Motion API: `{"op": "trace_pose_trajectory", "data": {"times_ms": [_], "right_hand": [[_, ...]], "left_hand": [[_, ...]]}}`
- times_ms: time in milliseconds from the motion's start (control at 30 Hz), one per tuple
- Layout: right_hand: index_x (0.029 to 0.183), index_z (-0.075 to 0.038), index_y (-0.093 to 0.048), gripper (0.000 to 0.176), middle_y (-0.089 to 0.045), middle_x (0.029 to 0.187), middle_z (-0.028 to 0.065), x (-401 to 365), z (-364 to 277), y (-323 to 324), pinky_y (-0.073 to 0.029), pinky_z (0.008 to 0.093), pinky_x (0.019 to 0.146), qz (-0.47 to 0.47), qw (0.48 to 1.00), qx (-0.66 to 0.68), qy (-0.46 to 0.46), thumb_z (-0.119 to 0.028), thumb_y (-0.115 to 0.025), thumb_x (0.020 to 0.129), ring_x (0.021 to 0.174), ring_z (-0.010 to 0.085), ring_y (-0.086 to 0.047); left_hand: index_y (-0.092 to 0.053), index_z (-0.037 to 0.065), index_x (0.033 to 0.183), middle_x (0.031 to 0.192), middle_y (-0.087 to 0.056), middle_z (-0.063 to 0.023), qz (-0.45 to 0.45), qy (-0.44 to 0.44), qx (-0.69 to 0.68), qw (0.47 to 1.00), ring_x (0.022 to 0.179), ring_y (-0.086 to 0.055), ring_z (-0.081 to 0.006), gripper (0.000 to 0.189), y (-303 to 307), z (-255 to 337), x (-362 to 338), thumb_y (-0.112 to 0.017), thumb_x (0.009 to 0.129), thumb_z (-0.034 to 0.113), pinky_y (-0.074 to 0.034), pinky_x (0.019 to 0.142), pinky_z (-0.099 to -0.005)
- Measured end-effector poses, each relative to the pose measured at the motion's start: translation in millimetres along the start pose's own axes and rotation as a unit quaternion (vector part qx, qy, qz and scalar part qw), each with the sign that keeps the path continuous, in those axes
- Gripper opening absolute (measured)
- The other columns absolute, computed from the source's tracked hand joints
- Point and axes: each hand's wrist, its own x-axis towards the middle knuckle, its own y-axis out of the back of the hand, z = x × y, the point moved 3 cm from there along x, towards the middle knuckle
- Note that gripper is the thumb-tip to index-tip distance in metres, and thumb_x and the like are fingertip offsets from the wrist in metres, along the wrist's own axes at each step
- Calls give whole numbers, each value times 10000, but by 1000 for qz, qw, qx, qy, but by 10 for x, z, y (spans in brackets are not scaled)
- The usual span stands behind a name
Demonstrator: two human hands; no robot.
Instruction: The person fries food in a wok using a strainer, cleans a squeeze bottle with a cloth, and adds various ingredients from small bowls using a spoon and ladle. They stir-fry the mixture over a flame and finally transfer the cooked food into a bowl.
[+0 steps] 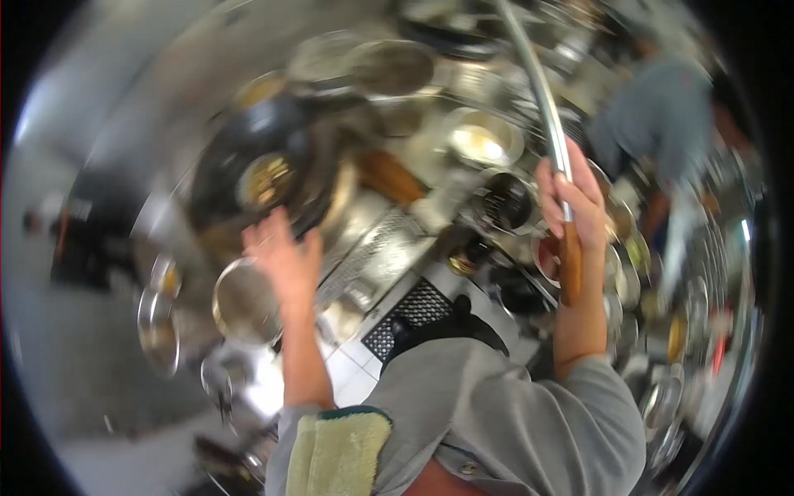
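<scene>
A dark wok [227,169] sits at the left with some yellowish-brown food [267,180] at its bottom. Over the wok's near side, my left hand [285,258] has its fingers spread and holds nothing I can see. Blur hides whether the fingertips touch the rim. My right hand [579,198] is wrapped round a long-handled cooking utensil [542,95], where its metal shaft meets the wooden grip [571,269]. The shaft points up and away, and its working end is out of view at the top.
A round strainer-like pan [248,302] lies beside my left forearm. Several bowls and pots, including a bright metal bowl [482,139] and a dark-filled pot [504,201], crowd the middle and right. Another person [662,116] in grey stands at the upper right. A black mat [409,318] covers floor tiles.
</scene>
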Motion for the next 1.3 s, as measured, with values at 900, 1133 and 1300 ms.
{"op": "trace_pose_trajectory", "data": {"times_ms": [900,1133,1300], "right_hand": [[1004,-33,-541,154,-452,642,-19,-554,-115,2896,-357,219,397,117,923,-140,-339,-120,-565,880,480,46,-425],[950,-28,-494,78,-456,747,-11,-590,-361,2940,-310,171,376,139,934,40,-328,-68,-525,892,485,12,-399],[1220,1,-443,328,-461,773,10,-705,-569,2943,-295,141,326,178,933,120,-289,-41,-507,900,457,-11,-371]], "left_hand": [[-628,-24,846,774,-669,-214,-381,-45,-188,904,764,-655,-399,192,-1924,3164,-887,-619,834,167,-518,723,-454],[-654,-34,901,805,-661,-258,-343,-44,-71,935,797,-650,-419,317,-1974,3107,-653,-602,839,272,-511,760,-467],[-680,-19,893,852,-674,-233,-338,-59,-41,938,830,-654,-400,322,-2147,2945,-499,-613,844,292,-511,767,-457]]}}
